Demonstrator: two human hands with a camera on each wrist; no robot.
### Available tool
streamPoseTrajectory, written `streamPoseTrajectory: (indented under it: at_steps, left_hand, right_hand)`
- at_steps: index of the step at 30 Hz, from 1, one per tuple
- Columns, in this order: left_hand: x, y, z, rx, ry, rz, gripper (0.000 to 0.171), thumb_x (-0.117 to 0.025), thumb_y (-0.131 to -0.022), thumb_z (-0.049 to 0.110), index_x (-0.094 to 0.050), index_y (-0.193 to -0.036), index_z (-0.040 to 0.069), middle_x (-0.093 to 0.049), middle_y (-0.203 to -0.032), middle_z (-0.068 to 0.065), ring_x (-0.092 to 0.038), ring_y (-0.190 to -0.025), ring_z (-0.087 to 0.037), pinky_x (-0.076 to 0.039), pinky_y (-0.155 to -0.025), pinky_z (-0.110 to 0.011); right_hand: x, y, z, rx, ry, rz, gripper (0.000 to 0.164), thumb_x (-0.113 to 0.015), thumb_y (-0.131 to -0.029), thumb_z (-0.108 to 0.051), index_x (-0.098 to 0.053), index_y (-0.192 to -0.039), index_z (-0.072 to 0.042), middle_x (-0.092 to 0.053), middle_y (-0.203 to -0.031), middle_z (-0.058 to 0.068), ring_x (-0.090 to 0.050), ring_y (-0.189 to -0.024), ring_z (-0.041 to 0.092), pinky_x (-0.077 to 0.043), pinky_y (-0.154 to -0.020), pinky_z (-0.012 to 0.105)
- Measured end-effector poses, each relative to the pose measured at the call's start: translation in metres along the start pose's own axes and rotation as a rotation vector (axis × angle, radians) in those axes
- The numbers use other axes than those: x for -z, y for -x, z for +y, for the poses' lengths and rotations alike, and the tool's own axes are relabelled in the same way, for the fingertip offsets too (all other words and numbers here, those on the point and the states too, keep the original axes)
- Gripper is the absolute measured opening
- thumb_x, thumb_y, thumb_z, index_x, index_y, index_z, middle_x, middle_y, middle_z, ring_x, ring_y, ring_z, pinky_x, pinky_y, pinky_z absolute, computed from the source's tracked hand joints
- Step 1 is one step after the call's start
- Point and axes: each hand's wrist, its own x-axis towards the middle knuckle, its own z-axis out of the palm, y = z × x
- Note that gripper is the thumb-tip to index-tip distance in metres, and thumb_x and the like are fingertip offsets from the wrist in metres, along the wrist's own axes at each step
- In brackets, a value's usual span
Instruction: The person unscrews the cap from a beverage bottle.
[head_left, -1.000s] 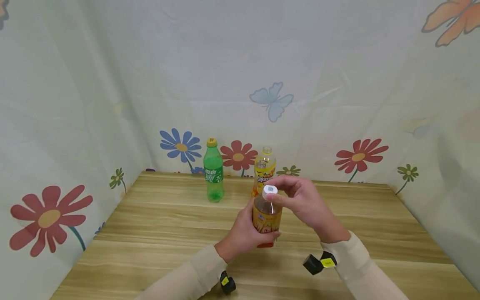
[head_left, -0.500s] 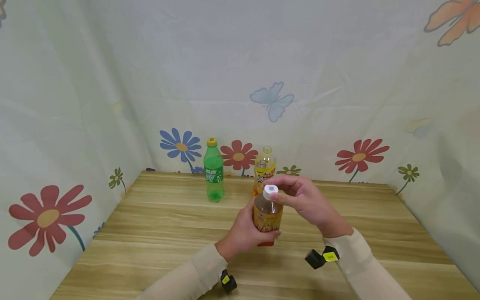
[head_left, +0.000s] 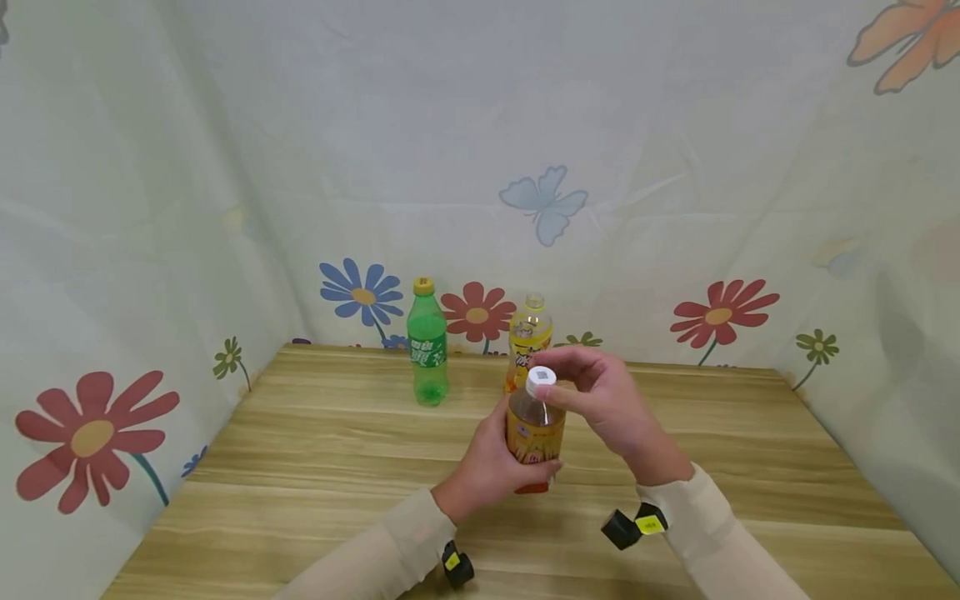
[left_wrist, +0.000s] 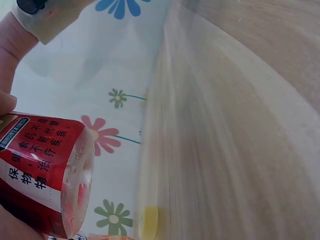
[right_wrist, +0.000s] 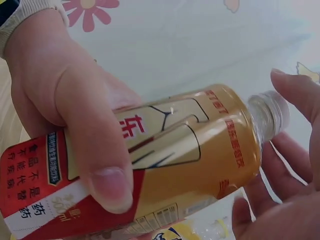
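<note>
My left hand (head_left: 491, 462) grips a plastic drink bottle (head_left: 535, 437) with a yellow-and-red label and amber liquid, its thumb lying across the label in the right wrist view. The bottle's bottom (left_wrist: 77, 182) hangs clear of the table in the left wrist view. At the top, my right hand (head_left: 603, 404) has its thumb and index finger at the white cap (head_left: 542, 379). Around the neck (right_wrist: 262, 117), the right thumb (right_wrist: 295, 90) is on one side and the other fingers are curled on the opposite side. The cap sits on the neck.
A green bottle (head_left: 427, 350) with a yellow cap stands at the back left. Behind my right hand is a clear, uncapped bottle (head_left: 530, 329) with a yellow label. A small yellow object (left_wrist: 149, 222) lies on the wooden table (head_left: 337, 467). Flowered cloth (head_left: 420, 125) encloses the back and sides.
The right wrist shifts a little to the right, then back left, while its fingers stay at the cap. The bottle and left hand barely move.
</note>
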Motion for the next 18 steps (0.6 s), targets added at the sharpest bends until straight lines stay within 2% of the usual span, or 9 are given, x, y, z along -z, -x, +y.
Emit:
streamPoseTrajectory:
  at_steps: [4, 7, 18]
  left_hand:
    - [0.0, 0.0, 0.0, 0.004, -0.001, 0.007, 0.08, -0.085, -0.084, 0.018, -0.038, -0.147, 0.033, -0.059, -0.137, 0.007, -0.063, -0.12, -0.012, -0.051, -0.106, -0.032]
    - [0.0, -0.001, -0.001, -0.002, -0.007, 0.01, 0.08, -0.085, -0.084, 0.018, -0.038, -0.147, 0.034, -0.059, -0.137, 0.007, -0.063, -0.12, -0.012, -0.051, -0.106, -0.032]
    - [0.0, -0.004, -0.007, -0.005, -0.007, 0.012, 0.082, -0.086, -0.084, 0.023, -0.037, -0.147, 0.037, -0.059, -0.137, 0.008, -0.064, -0.119, -0.012, -0.052, -0.105, -0.033]
  right_hand:
    - [-0.009, 0.002, -0.007, -0.052, 0.086, 0.146, 0.034, -0.087, -0.082, -0.028, -0.071, -0.108, -0.011, -0.07, -0.112, 0.005, -0.061, -0.111, 0.024, -0.05, -0.1, 0.044]
    - [-0.015, 0.004, -0.012, -0.072, 0.138, 0.217, 0.039, -0.091, -0.077, -0.033, -0.072, -0.103, -0.011, -0.071, -0.105, 0.005, -0.06, -0.108, 0.022, -0.047, -0.101, 0.046]
    - [-0.022, 0.004, -0.011, -0.043, 0.132, 0.302, 0.038, -0.092, -0.076, -0.032, -0.072, -0.099, -0.009, -0.072, -0.105, 0.005, -0.06, -0.105, 0.021, -0.047, -0.095, 0.04]
